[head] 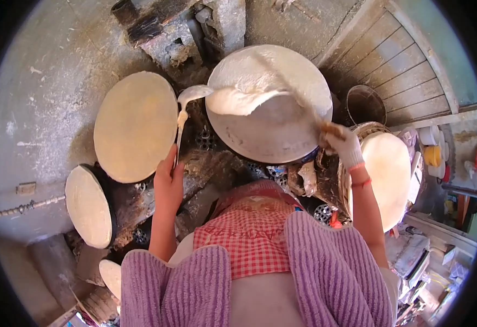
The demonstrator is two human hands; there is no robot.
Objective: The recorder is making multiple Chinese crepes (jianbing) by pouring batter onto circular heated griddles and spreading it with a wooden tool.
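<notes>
A round metal griddle (277, 133) lies before me. Pale batter (236, 100) covers its far part in a thick, uneven layer, while the near part shows bare metal. My left hand (168, 186) grips the handle of a batter-coated ladle (194, 93); the bowl is at the griddle's left rim. In my right hand (344, 149), which wears a white knit glove, is the wooden handle of a long spreading tool (293, 92). This tool reaches across the batter and is blurred, so its exact shape is unclear. Left of the ladle is another griddle covered by a thin pale sheet (136, 126).
Smaller covered rounds (89, 207) stand at the lower left. By my right forearm, pale round sheets (385, 175) rest on a woven base. A dark bucket (366, 105) sits beside wooden boards (410, 67). A sooty masonry block (177, 45) rises behind the griddles.
</notes>
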